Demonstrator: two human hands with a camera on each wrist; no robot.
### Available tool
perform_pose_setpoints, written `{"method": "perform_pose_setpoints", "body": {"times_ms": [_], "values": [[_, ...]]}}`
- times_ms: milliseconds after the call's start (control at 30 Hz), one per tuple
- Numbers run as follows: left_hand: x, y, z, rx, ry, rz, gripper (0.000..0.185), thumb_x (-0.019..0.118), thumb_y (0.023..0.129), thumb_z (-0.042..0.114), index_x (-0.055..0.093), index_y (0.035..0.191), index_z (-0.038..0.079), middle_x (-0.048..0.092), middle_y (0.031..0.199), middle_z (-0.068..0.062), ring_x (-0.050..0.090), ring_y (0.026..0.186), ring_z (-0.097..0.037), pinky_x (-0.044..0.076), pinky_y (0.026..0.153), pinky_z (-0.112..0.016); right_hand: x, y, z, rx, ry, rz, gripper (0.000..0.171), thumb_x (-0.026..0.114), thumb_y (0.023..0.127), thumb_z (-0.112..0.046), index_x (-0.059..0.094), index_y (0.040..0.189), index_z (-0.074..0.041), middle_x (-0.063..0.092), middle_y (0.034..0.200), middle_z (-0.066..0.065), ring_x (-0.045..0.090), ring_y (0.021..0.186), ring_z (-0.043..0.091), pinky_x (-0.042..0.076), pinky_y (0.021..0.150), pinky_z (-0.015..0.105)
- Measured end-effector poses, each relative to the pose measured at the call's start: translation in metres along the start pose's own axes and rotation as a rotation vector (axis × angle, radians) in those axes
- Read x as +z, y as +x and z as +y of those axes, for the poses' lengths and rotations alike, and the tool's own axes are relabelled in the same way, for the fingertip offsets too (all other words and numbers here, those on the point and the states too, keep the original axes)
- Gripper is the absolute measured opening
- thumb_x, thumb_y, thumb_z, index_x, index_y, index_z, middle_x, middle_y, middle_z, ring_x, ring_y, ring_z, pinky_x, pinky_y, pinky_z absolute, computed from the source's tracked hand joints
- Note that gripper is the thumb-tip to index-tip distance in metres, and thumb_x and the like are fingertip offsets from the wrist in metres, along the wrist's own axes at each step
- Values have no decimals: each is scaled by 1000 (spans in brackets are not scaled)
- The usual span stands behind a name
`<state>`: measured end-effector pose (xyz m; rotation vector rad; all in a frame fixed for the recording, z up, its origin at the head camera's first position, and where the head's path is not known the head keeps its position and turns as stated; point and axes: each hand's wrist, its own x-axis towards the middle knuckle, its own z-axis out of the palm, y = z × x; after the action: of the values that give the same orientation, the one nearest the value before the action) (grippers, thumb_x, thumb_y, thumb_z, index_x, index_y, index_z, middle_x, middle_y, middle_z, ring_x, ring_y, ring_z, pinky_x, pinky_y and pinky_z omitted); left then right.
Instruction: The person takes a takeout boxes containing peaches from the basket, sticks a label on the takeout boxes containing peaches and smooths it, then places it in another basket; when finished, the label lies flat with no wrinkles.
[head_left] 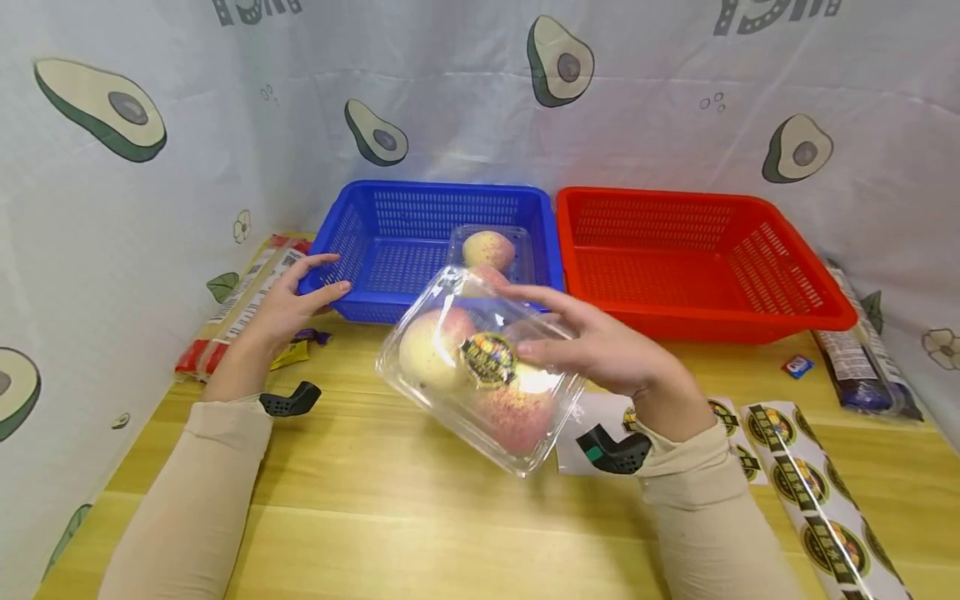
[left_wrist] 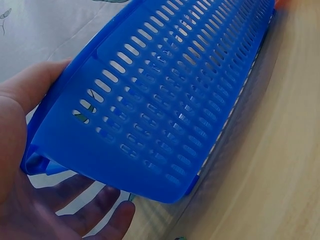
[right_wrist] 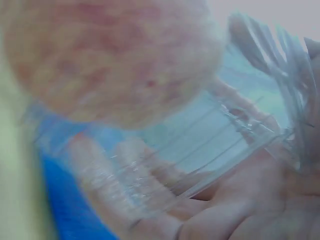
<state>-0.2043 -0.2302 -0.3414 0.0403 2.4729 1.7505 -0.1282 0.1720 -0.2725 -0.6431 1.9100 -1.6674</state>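
My right hand (head_left: pixel 581 337) holds a clear plastic clamshell box (head_left: pixel 480 375) of pink-yellow peaches, tilted above the wooden table, fingers spread over its lid beside a round sticker. In the right wrist view a blurred peach (right_wrist: pixel 110 55) and the box wall (right_wrist: pixel 210 145) lie against my right hand (right_wrist: pixel 250 215). My left hand (head_left: pixel 300 292) rests at the front-left corner of the blue basket (head_left: pixel 360 250), fingers fairly straight. In the left wrist view, the thumb of the left hand (left_wrist: pixel 30 150) touches the blue basket (left_wrist: pixel 165 100). A second clamshell with a peach (head_left: pixel 489 248) sits inside the blue basket.
A red basket (head_left: pixel 757 312) stands to the right of the blue one. Sticker sheets (head_left: pixel 817 492) and a dark wrapped roll (head_left: pixel 862 358) lie at the right, red-white packets (head_left: pixel 247 292) at the left. Avocado-print cloth walls close in the back and sides.
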Motion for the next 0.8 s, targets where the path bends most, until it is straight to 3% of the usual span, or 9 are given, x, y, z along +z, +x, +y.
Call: {"method": "perform_pose_setpoints", "body": {"times_ms": [133,233,367,433,567,700,800], "values": [[0,2,-2,14,10,0,72,69,96,41,35,157,22,14,164,-18,39,137,-44,39,108,-55,-34,-13,-26,-13,132,127,64,59,101,-7,33,157,-22,44,132,23,67,96,33,60,76,46],[-1,3,-5,31,17,-5,75,69,95,44,34,157,20,12,165,-16,43,134,-43,39,108,-55,-67,-19,-43,-9,196,246,63,59,102,-10,31,157,-25,44,134,17,69,88,26,61,73,41],[-3,4,-8,41,24,-10,77,69,95,45,33,158,19,10,166,-14,45,133,-41,39,108,-55,-114,-21,-51,61,261,426,71,63,101,-18,26,159,-34,46,130,9,68,84,22,61,69,40],[-3,5,-9,45,24,-11,77,68,95,45,32,158,19,9,166,-13,45,133,-41,39,108,-54,-137,-19,-50,128,259,494,76,66,99,-24,22,159,-39,48,126,7,68,85,21,60,68,42],[-5,6,-10,49,23,-3,76,68,96,44,33,158,18,8,166,-13,44,134,-42,39,108,-55,-170,-14,-42,294,164,549,87,68,96,-35,9,160,-45,43,131,4,66,89,17,59,70,41],[-5,7,-11,46,22,0,74,68,96,43,34,157,19,7,166,-14,43,134,-43,39,108,-55,-185,-10,-26,445,66,571,94,67,94,-45,1,161,-43,27,150,7,57,100,17,59,78,41],[-4,8,-12,44,19,3,74,68,96,42,34,157,19,8,166,-15,42,135,-44,39,108,-56,-188,-6,-13,513,57,604,94,67,93,-48,3,162,-41,24,152,8,47,110,23,58,86,43]]}}
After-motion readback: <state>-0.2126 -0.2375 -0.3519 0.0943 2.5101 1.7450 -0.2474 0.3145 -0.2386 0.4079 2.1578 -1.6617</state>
